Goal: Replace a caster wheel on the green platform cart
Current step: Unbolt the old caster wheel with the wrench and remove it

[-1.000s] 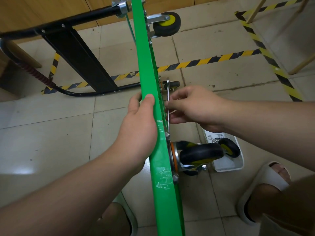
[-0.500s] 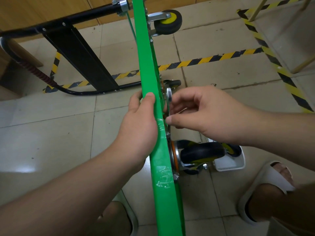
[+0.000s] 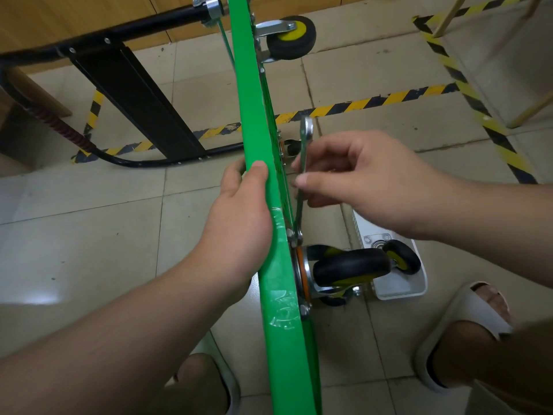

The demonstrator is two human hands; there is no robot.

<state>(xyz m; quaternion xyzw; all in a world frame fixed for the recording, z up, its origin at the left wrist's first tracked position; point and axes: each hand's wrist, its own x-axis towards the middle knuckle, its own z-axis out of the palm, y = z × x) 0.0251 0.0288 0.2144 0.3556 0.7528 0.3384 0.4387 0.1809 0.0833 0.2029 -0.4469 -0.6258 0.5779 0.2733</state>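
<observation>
We see the green platform cart [image 3: 248,85] tipped on its side edge on the tiled floor [image 3: 89,235], running near to far down the middle of the view, underside facing right. Left hand [image 3: 239,223] is on the top edge, grip wrapped over it: thumb on the near face, fingers hidden over the far side. Right hand [image 3: 368,181] sits just right of the deck, grip pinching the shank of a metal wrench [image 3: 305,139] between thumb and fingers. Wrench stands roughly along the deck, far end free above the hand, near end down at a bolt [image 3: 294,236] on the mounting plate. We cannot tell if it is seated on the bolt.

The caster wheel [image 3: 351,266], black tyre, yellow hub, is mounted on the underside just near of that bolt. A second caster [image 3: 290,37] is at the far end, same side. A loose caster [image 3: 402,259] lies in a white tray [image 3: 401,287] on the floor, right of the mounted wheel.

Black folding handle [image 3: 131,88] lies out to the left. Yellow-black hazard tape [image 3: 374,100] crosses the floor further off. A white slipper [image 3: 478,304] is near right.
</observation>
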